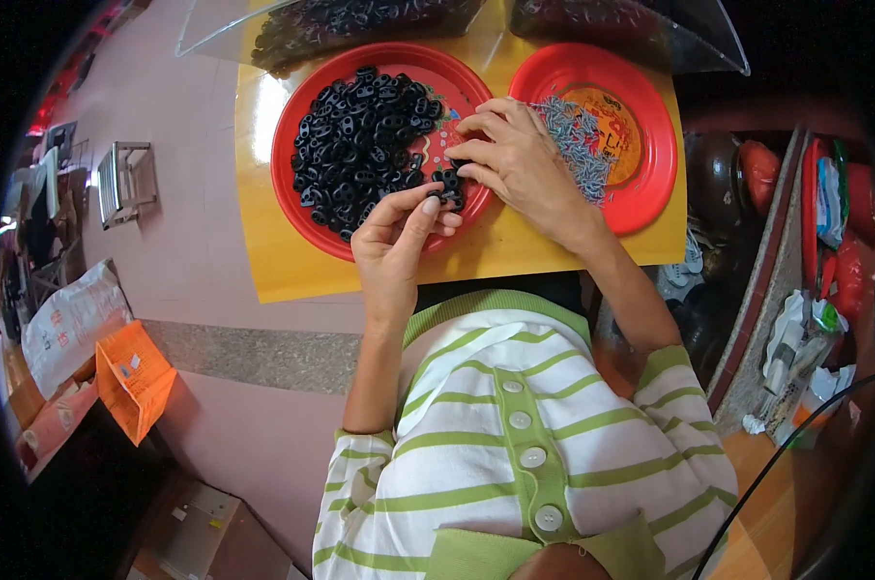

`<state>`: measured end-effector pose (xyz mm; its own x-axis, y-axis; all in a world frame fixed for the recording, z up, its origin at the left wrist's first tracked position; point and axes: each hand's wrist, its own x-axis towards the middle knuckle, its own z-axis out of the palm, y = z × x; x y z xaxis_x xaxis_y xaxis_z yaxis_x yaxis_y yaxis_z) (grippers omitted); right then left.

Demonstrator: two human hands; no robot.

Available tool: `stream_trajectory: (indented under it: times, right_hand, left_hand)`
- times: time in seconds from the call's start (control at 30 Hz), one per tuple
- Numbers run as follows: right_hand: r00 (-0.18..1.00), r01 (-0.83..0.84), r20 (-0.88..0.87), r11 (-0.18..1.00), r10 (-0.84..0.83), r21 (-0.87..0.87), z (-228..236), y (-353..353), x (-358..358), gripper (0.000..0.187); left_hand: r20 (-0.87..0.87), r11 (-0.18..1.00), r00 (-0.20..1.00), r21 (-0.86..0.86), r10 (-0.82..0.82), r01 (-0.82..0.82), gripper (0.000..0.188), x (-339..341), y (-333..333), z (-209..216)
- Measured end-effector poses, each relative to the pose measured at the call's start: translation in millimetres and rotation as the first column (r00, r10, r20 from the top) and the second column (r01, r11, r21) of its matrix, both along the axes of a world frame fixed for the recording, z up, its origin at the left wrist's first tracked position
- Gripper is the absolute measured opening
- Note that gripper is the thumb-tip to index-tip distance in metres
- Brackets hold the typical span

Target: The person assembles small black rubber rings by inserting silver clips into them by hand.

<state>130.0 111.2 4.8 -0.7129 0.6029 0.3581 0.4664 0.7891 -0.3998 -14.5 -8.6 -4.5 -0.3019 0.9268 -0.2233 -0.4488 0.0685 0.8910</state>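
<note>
Over the near right rim of a round red tray [291,208], my left hand [396,235] is closed, with thumb and forefinger pinching a small black plastic piece [435,195]. A few more black pieces sit in a cluster just beyond those fingertips. My right hand [523,164] reaches in from the right with bent fingers. Between its thumb and forefinger a bit of black plastic shows, though the fingers partly hide it. Many loose two-holed black pieces [355,145] fill the red tray. Beside it, a red plate [655,184] with an orange centre holds many small grey screws [578,140].
Tray and plate rest on a yellow board [263,261]. Clear plastic bins [215,29] of black pieces and screws line the far edge. A metal stool [121,184], an orange bag [133,377] and a white sack [75,324] stand left. A black cable [776,454] runs at lower right.
</note>
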Motion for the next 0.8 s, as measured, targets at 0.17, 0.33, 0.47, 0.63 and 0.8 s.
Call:
stream_trajectory:
  times: [0.17,0.33,0.47,0.63,0.8]
  right_hand:
    - [0.999,-0.022,0.033,0.999,0.023,-0.023,-2.8,1.8,-2.7,0.014]
    - [0.999,0.0,0.033,1.0,0.0,0.005,1.1,-1.1,-4.4,0.014]
    - [0.996,0.008,-0.083,0.999,-0.011,-0.039,16.2,-8.0,-0.5,0.014]
    - [0.797,-0.3,-0.434,0.349,-0.42,-0.888,15.6,-8.9,9.6,0.016]
    - [0.803,-0.323,-0.42,0.282,-0.422,-0.903,31.9,-15.7,17.2,0.024]
  left_hand:
    - [0.018,1.0,1.0,0.004,-0.006,0.006,0.017,-0.8,1.5,0.7]
    - [0.005,1.0,1.0,0.006,-0.014,0.014,0.017,-0.4,2.0,1.0]
    - [0.012,1.0,1.0,0.015,0.0,0.0,0.017,-0.1,2.9,1.6]
    - [0.032,1.0,0.999,0.017,0.016,-0.016,0.016,2.4,4.4,7.7]
    - [0.011,0.998,1.0,0.053,0.016,-0.016,0.015,2.8,12.2,14.0]
